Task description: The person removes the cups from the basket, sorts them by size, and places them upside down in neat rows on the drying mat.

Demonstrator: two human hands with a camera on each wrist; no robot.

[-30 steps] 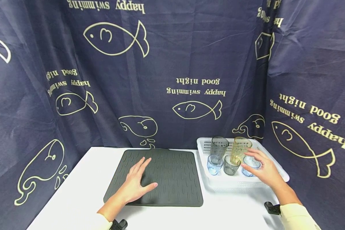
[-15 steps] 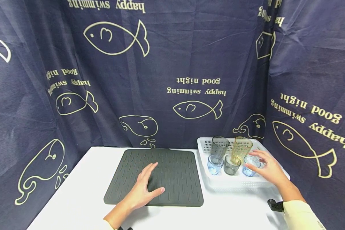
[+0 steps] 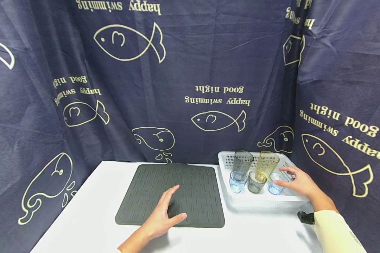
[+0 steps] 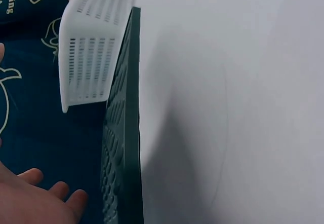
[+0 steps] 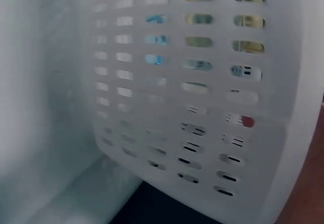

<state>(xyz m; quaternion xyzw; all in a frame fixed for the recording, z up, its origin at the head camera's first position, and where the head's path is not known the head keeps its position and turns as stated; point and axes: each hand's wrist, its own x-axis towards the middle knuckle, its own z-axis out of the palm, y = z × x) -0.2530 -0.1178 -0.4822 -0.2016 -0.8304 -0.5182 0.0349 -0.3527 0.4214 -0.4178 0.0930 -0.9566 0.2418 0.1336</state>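
In the head view my right hand (image 3: 304, 182) reaches over the right end of the white basket (image 3: 263, 202). Its thumb and fingers lie loosely spread at the right side of a short blue glass (image 3: 273, 188). A short grey glass (image 3: 254, 186) and another short blue glass (image 3: 236, 185) stand left of it in the front row. Behind them are a tall grey glass (image 3: 242, 163) and a tall amber glass (image 3: 266, 163). My left hand (image 3: 161, 219) hovers by the front edge of the dark ribbed mat (image 3: 196, 196), fingers extended, holding nothing.
Slotted basket wall (image 5: 202, 107) fills the right wrist view, with the glasses' colours showing through. The left wrist view has the mat's edge (image 4: 131, 117) and the basket beyond. A white table (image 3: 95, 203) carries everything; a navy fish-print curtain (image 3: 177, 80) hangs around it.
My right hand has drawn to the right, its fingertips shifting along the blue glass, which stays in place. My left hand has moved right and toward me over the mat.
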